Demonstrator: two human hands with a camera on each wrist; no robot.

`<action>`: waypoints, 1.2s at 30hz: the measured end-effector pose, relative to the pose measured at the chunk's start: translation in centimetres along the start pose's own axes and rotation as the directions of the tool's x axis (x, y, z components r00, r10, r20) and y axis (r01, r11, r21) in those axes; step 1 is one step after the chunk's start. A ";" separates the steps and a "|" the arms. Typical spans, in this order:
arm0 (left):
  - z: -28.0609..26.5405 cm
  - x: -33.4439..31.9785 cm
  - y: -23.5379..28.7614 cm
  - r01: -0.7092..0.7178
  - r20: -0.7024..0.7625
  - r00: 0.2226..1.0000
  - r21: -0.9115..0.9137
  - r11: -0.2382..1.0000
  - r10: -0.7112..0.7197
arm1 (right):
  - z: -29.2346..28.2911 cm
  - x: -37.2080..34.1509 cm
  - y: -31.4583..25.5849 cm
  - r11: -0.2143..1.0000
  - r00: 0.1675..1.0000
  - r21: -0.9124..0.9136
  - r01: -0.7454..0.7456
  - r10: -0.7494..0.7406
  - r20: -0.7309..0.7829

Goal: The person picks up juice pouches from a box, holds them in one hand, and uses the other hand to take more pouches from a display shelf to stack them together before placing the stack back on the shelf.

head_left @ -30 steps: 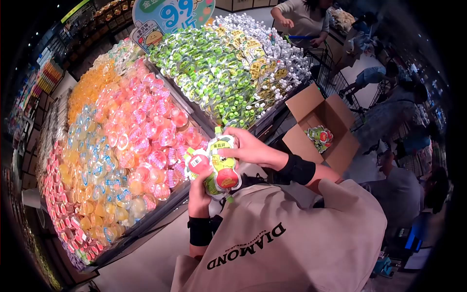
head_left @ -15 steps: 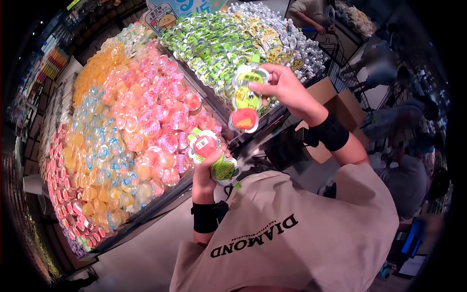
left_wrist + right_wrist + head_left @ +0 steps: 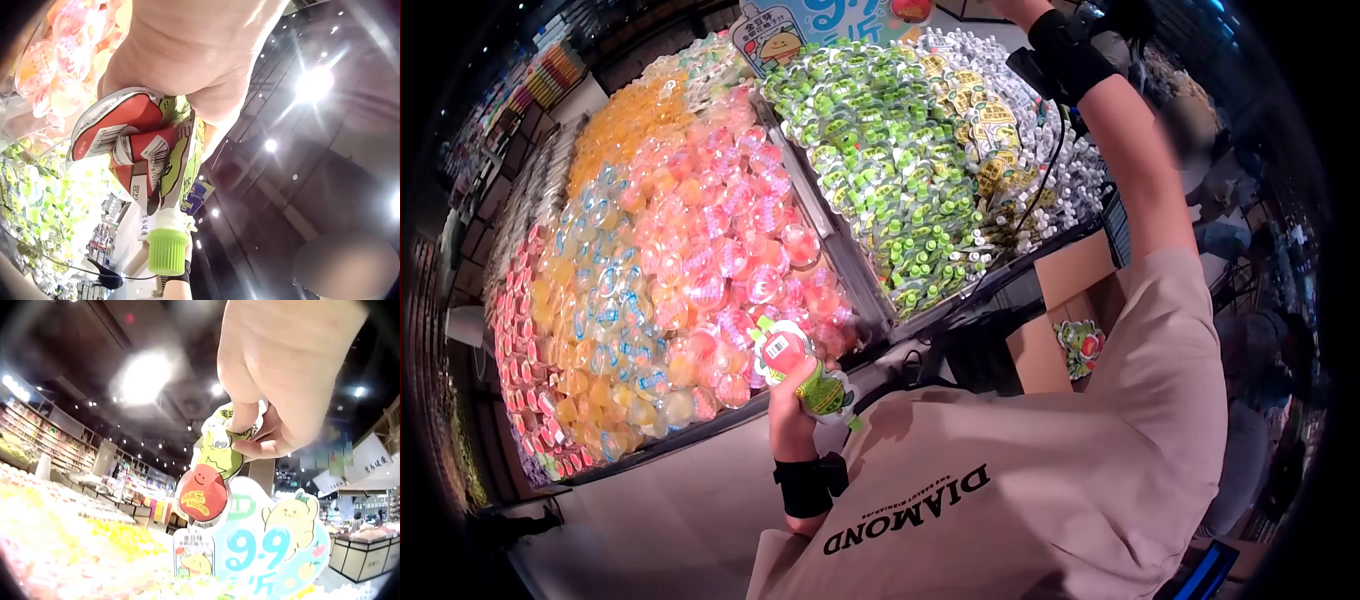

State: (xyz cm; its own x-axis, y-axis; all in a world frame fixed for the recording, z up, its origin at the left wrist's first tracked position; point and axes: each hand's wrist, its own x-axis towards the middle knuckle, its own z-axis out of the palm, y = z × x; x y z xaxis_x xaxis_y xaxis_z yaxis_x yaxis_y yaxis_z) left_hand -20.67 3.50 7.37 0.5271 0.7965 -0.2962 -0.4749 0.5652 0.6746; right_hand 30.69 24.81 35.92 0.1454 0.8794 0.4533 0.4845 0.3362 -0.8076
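Observation:
My left hand (image 3: 791, 408) grips a few drink pouches (image 3: 830, 393) with green caps, low in front of my chest at the display's edge. In the left wrist view, red and green pouch panels (image 3: 140, 119) with barcodes bunch together under the palm, a ribbed green cap (image 3: 167, 251) pointing down. High at the top of the head view, my right hand (image 3: 1018, 8) is partly cut off by the frame. The right wrist view has it pinching a single pouch (image 3: 203, 490) between thumb and fingers; a green cartoon figure and a red apple are printed on it.
Green-capped pouches (image 3: 880, 170) are heaped beside white-capped ones (image 3: 1050, 200). Pink and orange jelly cups (image 3: 710, 230) fill the left bin, past a dark divider (image 3: 825, 235). An open cardboard box (image 3: 1040, 352) holds several pouches. A price sign (image 3: 840, 22) stands behind.
My right hand has risen from beside the left hand to far up and right, carrying one pouch away from the bunch. My left hand keeps its pouches, slightly lower and further left.

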 end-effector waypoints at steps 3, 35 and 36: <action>0.9 0.5 -0.8 -0.005 -0.165 0.986 0.074 0.997 0.018 | 2.8 5.5 11.3 0.974 0.977 -0.093 0.208 -0.203 0.064; 4.2 4.5 -4.1 -0.082 -0.286 0.958 -0.179 0.980 0.028 | 11.2 4.7 25.8 0.767 0.970 -0.600 0.226 -0.125 0.207; 4.2 4.5 -4.1 -0.078 -0.296 0.955 -0.171 0.982 0.025 | 11.0 4.8 25.6 0.764 0.969 -0.609 0.213 -0.085 0.233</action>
State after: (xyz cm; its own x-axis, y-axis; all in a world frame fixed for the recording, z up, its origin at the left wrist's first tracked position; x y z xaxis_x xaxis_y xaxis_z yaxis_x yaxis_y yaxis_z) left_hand -13.41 3.83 6.11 0.2831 0.8380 -0.4665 -0.6278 0.5296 0.5704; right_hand 34.28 41.34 13.21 -0.1014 0.9021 0.4195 0.9265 0.2392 -0.2904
